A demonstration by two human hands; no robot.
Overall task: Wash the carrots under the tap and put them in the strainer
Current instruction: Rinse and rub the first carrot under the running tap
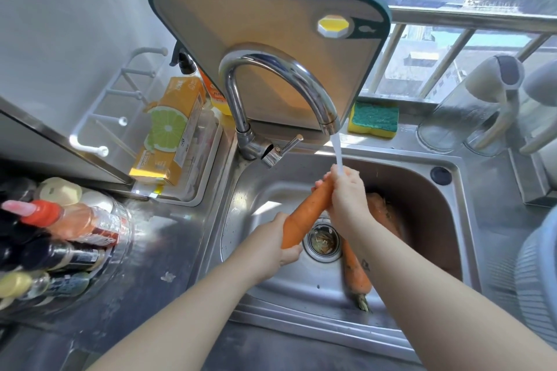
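I hold a large orange carrot [306,214] over the steel sink [461,220], slanted up to the right. My left hand [280,253] grips its thick lower end. My right hand [348,196] wraps its thin upper end, right under the water stream [337,153] from the chrome tap [271,69]. Two more carrots lie in the basin: one [355,274] beside the drain with its green stub toward me, another [382,214] partly hidden behind my right wrist. A grey ribbed strainer [539,286] sits at the right edge, cut off by the frame.
A green-rimmed cutting board [271,24] leans behind the tap. A yellow-green sponge [373,119] lies on the sill. Orange boxes [171,129] stand in a tray at the left. Bottles and jars [60,238] crowd the left counter. A utensil holder [488,105] stands at the back right.
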